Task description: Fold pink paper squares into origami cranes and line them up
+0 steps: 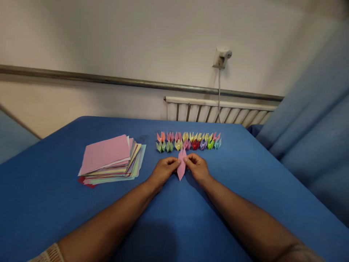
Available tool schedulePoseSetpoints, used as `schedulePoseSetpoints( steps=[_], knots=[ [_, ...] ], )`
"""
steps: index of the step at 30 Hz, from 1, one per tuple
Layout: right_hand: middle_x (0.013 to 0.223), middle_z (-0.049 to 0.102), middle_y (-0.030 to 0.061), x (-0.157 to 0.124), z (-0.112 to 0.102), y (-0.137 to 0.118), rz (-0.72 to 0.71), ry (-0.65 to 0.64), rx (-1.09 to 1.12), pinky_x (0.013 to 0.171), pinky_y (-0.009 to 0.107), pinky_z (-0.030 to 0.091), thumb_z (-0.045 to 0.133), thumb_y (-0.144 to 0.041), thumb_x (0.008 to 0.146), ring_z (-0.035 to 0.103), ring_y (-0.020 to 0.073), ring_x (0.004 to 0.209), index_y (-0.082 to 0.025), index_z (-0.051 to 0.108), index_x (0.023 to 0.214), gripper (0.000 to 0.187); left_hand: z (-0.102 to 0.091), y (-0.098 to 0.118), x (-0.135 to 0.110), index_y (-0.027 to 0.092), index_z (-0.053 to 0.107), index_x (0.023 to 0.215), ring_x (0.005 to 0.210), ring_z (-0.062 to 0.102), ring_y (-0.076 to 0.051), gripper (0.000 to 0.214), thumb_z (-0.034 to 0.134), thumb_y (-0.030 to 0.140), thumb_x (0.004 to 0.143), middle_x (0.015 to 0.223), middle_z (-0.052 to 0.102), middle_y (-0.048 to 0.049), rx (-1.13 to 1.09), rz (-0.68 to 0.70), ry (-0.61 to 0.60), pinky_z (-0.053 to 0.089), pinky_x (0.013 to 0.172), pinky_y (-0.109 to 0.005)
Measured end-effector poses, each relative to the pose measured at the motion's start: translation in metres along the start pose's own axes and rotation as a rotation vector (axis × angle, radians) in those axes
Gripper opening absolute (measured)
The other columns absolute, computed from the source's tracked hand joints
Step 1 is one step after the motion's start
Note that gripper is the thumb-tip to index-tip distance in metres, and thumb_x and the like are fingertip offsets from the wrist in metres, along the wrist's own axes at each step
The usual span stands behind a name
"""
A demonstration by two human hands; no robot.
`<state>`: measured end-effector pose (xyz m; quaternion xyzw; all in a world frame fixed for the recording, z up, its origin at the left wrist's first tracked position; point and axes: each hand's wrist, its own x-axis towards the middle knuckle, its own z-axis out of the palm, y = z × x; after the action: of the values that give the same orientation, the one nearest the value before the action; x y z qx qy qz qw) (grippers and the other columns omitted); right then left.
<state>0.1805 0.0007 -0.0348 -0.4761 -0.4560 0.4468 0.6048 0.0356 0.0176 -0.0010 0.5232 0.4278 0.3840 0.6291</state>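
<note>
A pink folded origami paper [181, 168], long and narrow with pointed ends and a slit toward the far end, is held upright lengthwise between my two hands. My left hand [165, 169] pinches its left edge between thumb and fingers. On the opposite edge, my right hand [198, 168] has the same kind of pinch. Just beyond the far tip stand two rows of small origami cranes [195, 144] in red, pink, yellow, green, purple and blue. The undersides of the fingers are hidden.
A thick, uneven stack of coloured paper sheets [106, 154], pink on top, lies to the left on the blue-covered table [234, 218]. Behind the table are a white radiator [218, 105] and a wall socket [220, 58] with a plugged-in cord. A blue curtain [308, 120] hangs at the right.
</note>
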Motion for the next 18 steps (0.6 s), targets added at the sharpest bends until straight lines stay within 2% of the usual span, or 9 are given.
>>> schedulePoseSetpoints(
  steps=[3, 10, 15, 18],
  knots=[
    [0.060, 0.050, -0.0052, -0.0009, 0.0016, 0.0046, -0.047, -0.015, -0.019, 0.056, 0.024, 0.035, 0.067, -0.045, 0.073, 0.044, 0.0097, 0.055, -0.019, 0.055, 0.070, 0.028, 0.0005, -0.0012, 0.0010, 0.014, 0.064, 0.068, 0.058, 0.050, -0.009, 0.025, 0.078, 0.033, 0.061, 0.062, 0.058, 0.0034, -0.027, 0.054, 0.082, 0.038, 0.060, -0.022],
    [0.056, 0.047, -0.0063, -0.0017, -0.0011, 0.0082, 0.015, -0.079, 0.015, 0.054, 0.025, 0.033, 0.072, -0.046, 0.067, 0.041, 0.0096, 0.052, -0.020, 0.049, 0.064, 0.034, -0.0006, 0.0018, -0.0006, 0.013, 0.062, 0.069, 0.060, 0.055, -0.010, 0.026, 0.078, 0.034, 0.063, 0.065, 0.061, 0.0006, -0.113, -0.055, 0.004, 0.042, 0.064, -0.024],
    [0.054, 0.047, -0.0066, -0.0030, -0.0027, 0.0045, 0.067, -0.189, 0.029, 0.052, 0.024, 0.029, 0.074, -0.046, 0.066, 0.039, 0.0083, 0.051, -0.019, 0.052, 0.064, 0.035, -0.0011, 0.0010, 0.0006, 0.015, 0.062, 0.074, 0.062, 0.055, -0.010, 0.027, 0.079, 0.031, 0.062, 0.067, 0.061, 0.0013, -0.171, -0.005, -0.035, 0.042, 0.063, -0.023],
    [0.055, 0.050, -0.0065, -0.0035, -0.0024, 0.0001, 0.112, -0.233, 0.069, 0.052, 0.023, 0.030, 0.076, -0.046, 0.064, 0.041, 0.0079, 0.051, -0.018, 0.054, 0.066, 0.035, -0.0029, 0.0001, 0.0021, 0.014, 0.060, 0.070, 0.061, 0.054, -0.010, 0.027, 0.080, 0.031, 0.062, 0.066, 0.061, 0.0008, -0.154, 0.016, -0.011, 0.042, 0.062, -0.023]
  ],
)
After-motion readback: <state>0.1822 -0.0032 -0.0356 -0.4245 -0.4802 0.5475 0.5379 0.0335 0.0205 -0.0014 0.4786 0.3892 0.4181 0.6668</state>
